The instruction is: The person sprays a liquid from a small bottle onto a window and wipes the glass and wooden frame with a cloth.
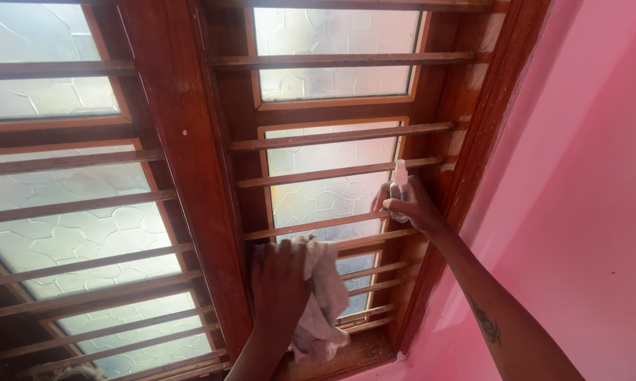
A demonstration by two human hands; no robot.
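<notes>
Wooden bars [318, 226] cross a window [191, 141] of frosted, patterned glass [325, 197], beside a pink wall [586, 176]. A pale cloth [325, 296] is gripped by the left hand [279, 286], fingers closed around it, and pressed against the lower bars. A small clear spray bottle [400, 182] is held upright in the right hand [411, 208], fingers wrapped about it, close to the glass near the right side of the frame.

Left hand [279, 282] presses grey cloth [321, 303] on wooden window bars [311, 226]; right hand [411, 206] grips small clear spray bottle [400, 182] at frosted glass [325, 194].
</notes>
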